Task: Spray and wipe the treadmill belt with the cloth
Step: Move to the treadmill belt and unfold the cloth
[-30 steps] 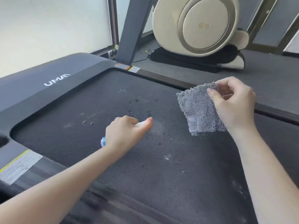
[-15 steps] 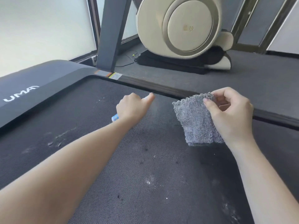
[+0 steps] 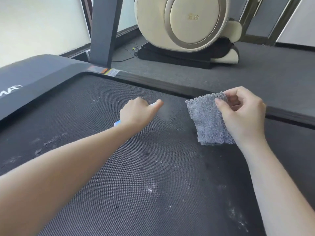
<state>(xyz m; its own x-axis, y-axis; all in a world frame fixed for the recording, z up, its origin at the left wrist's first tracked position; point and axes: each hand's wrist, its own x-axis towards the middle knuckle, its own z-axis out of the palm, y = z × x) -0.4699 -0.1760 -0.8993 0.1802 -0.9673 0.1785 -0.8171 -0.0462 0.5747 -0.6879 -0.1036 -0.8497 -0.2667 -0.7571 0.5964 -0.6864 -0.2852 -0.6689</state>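
1. Head view, edges and room: the treadmill belt (image 3: pixel 119 193) is being bounded on its far side by a dark side rail (image 3: pixel 170 86) and on the left by the motor cover (image 3: pixel 42 74). A wide stretch of belt, speckled with dark spots and pale smears, is being left open between the hands and in front of them.
2. A small spray bottle (image 3: pixel 117 123) is being gripped by the left hand (image 3: pixel 136 113), fingers curled round it and forefinger stretched forward along its top, over the far middle of the belt.
3. The grey fluffy cloth (image 3: pixel 208 123) is being pinched at its upper corner by the right hand (image 3: pixel 243 114) and is hanging near the side rail, apart from the left hand.
4. Writing: white lettering (image 3: pixel 12 90) on the cover is being cut off by the left frame edge. A label (image 3: pixel 111 72) at the foot of the upright post (image 3: pixel 104 31) and gold characters on the cream massage chair (image 3: pixel 187 23) are too small to be read.
5. Hidden: the bottle is being covered almost wholly by the hand. Whether the cloth's lower edge is touching the belt cannot be told.
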